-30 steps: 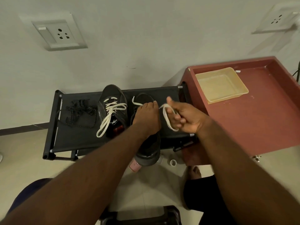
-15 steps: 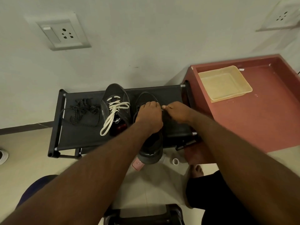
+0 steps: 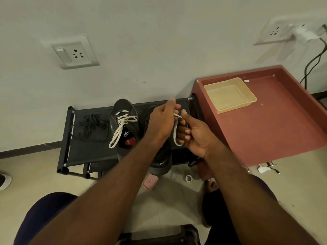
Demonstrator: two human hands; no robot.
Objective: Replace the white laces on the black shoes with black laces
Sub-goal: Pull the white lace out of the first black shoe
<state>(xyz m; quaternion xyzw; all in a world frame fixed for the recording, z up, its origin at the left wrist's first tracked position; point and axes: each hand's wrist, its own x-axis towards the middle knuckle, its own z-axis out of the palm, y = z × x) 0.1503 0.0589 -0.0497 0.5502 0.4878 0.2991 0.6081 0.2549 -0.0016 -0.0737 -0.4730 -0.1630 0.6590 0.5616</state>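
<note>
Flat white woven lace (image 3: 176,129) loops above the near black low-top shoe (image 3: 161,164) on the black fabric shoe rack (image 3: 85,149). The left hand (image 3: 161,122) pinches its upper end and the right hand (image 3: 196,138) curls round the loop. Risk: tugged askew, the limp lace could snag in an eyelet or slip the pinch. Tangled black cord laces (image 3: 92,128) lie well left.

shoes (image 3: 123,110) black | laces (image 3: 122,125) white | spare laces (image 3: 92,127) black — pale-flecked | table (image 3: 269,124) dark red | tub (image 3: 228,96) pale yellow

matt black fabric rack (image 3: 92,149), glossy translucent plastic tray (image 3: 230,93), woven white lace (image 3: 176,129)
</note>
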